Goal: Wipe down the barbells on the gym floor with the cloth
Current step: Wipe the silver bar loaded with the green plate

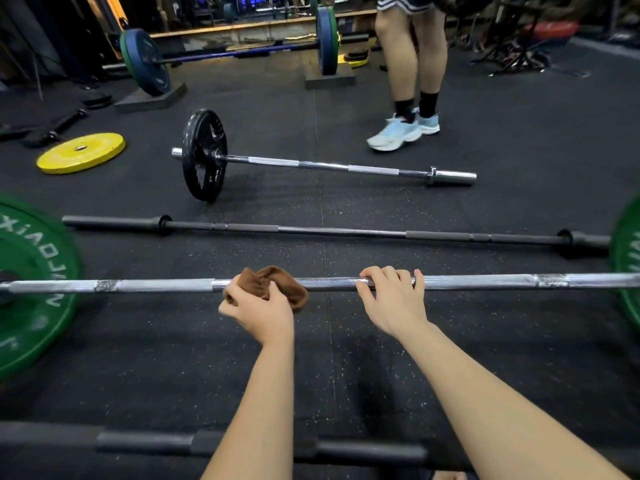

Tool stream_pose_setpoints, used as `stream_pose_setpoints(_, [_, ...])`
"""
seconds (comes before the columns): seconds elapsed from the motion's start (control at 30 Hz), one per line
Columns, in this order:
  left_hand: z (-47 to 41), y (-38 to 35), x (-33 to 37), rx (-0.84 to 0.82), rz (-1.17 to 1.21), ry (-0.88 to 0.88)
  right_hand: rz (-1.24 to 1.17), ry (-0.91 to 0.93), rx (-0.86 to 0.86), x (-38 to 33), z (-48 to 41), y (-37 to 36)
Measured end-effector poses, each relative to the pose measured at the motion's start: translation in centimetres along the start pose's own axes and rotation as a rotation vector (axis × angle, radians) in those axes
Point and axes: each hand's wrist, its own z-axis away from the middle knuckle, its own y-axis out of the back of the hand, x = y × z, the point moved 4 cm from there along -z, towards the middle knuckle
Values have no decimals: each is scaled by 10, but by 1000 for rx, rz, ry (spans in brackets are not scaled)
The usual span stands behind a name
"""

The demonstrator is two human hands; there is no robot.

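A silver barbell (485, 281) with green plates (31, 282) at both ends runs across the middle of the view. My left hand (258, 311) grips a brown cloth (273, 277) wrapped over the bar just left of its centre. My right hand (393, 299) holds the bare bar a little to the right, fingers curled over its top. Beyond it a black barbell (346, 232) lies on the floor. Further off rests a chrome barbell (329, 166) with one black plate (204, 155) on its left end.
Another dark bar (145, 441) lies across the floor below my forearms. A person in light shoes (401, 129) stands behind the chrome barbell. A yellow plate (81, 152) lies flat at the left. A loaded blue-plated barbell (235, 51) sits on blocks at the back.
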Motion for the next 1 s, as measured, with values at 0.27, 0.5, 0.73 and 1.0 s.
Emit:
stream_pose_setpoints(0.27, [18,-3,-9,-163,-72,-105,166,-66,-51,-15,-1,-3])
stream_pose_setpoints(0.5, [21,-2,-6,-151,7,-118,85,124,-119,-81,-23,-9])
stream_pose_setpoints(0.73, [-18,18,-16,-46,44,-105,88,162,-82,-81,-20,-35])
stream_pose_setpoints(1.0, [-6,11,-15,-63,-40,-109,84,138,-74,-82,-19,-36])
